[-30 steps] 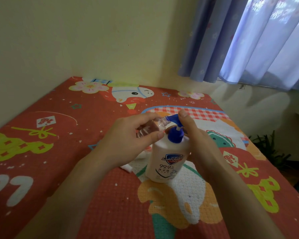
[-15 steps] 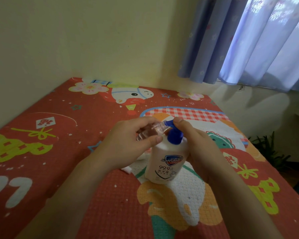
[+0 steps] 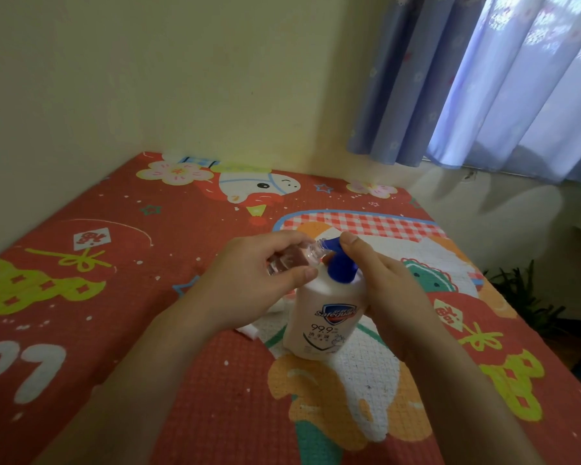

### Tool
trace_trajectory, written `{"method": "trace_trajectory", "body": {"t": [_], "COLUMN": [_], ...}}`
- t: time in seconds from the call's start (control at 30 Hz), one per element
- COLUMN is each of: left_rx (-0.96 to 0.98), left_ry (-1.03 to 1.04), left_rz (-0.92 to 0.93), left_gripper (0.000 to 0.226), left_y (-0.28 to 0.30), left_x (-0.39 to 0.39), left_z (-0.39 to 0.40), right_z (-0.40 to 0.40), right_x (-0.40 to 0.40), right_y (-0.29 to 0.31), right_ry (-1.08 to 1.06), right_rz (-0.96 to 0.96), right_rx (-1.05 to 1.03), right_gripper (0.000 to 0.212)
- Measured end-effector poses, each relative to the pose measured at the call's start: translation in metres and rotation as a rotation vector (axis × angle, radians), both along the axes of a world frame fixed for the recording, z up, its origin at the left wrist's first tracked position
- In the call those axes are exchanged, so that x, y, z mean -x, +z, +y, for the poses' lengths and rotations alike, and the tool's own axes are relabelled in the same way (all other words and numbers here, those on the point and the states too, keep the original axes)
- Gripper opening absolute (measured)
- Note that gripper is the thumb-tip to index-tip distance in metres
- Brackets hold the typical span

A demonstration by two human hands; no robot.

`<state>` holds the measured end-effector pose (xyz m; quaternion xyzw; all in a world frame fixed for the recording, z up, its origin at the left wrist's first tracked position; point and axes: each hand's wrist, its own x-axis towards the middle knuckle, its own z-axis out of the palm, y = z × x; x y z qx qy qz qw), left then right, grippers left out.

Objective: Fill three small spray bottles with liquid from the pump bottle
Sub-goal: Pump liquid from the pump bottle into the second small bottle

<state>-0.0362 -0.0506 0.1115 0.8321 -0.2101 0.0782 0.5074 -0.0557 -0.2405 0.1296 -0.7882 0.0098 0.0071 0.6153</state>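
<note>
A white pump bottle (image 3: 322, 317) with a blue pump head (image 3: 339, 263) stands upright on the patterned mat. My left hand (image 3: 249, 283) grips a small clear spray bottle (image 3: 292, 258), tilted on its side with its open neck against the pump's nozzle. My right hand (image 3: 386, 290) wraps the far side of the pump bottle, its thumb pressing on top of the blue head, which sits low. A small white item (image 3: 250, 330) lies on the mat under my left hand, mostly hidden.
The red cartoon-print mat (image 3: 114, 297) covers a surface set against a yellow wall at the left and back. Blue curtains (image 3: 467, 78) hang at the upper right. A green plant (image 3: 524, 297) sits past the mat's right edge.
My right thumb has pushed the blue pump head down from its raised position. The small bottle stays held at the nozzle.
</note>
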Motion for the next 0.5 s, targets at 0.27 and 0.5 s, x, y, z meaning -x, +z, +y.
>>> {"method": "trace_trajectory", "body": {"t": [0.27,0.5], "left_rx": [0.077,0.076], "left_ry": [-0.021,-0.031], "left_rz": [-0.022,-0.028], "left_gripper": [0.030,0.031], "left_y": [0.0035,0.0056], "left_x": [0.0008,0.0023], "left_z": [-0.0029,-0.0037], "right_z": [0.0066,0.0053], "right_x": [-0.0026,-0.0026], "right_y": [0.0019,0.0023], "right_ry": [-0.054,-0.001], "right_rz": [-0.012,-0.014], "right_rx": [0.054,0.033], "right_gripper": [0.052,0.049]}}
